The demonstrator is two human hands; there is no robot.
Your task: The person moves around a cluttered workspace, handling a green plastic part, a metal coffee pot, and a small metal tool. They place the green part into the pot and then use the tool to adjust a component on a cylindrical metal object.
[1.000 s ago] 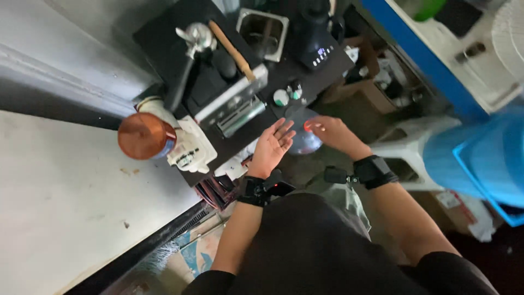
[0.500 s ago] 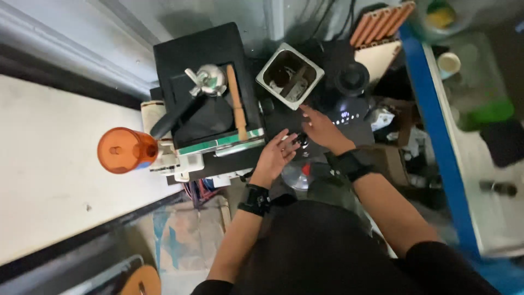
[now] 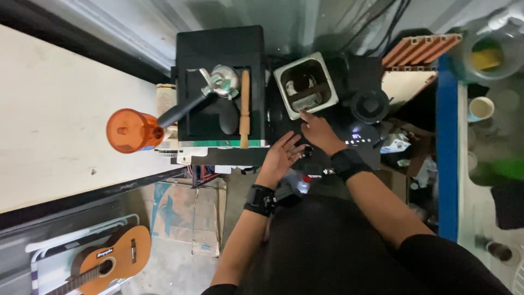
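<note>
Black sleeves and lap: nearest the camera, the person's dark clothing fills the lower middle, with a black band on each wrist.
Small bottle [image 3: 297, 183]: clear with a red cap, low between the forearms, just under the left wrist – neither hand grips it.
Left hand [image 3: 281, 155]: open, fingers spread, palm down at the front edge of the dark worktop, clamped on nothing.
Right hand [image 3: 319, 134]: just beyond and beside the left, fingers loosely curled, one fingertip reaching to the near rim of the square metal container [image 3: 305, 84]; whether it truly touches is hard to tell.
Hands together or apart: close side by side, not joined.
Doing it well: judged from the pose, a slow, light touch at the container's rim would serve best – the spread left hand steadying on the worktop edge.
Black machine [image 3: 221, 87]: left of the container, carrying a portafilter [image 3: 210, 93] and a wooden stick [image 3: 245, 109].
Orange cup [image 3: 131, 131]: at the machine's left side.
Guitar [image 3: 106, 262]: on the floor, well apart.
</note>
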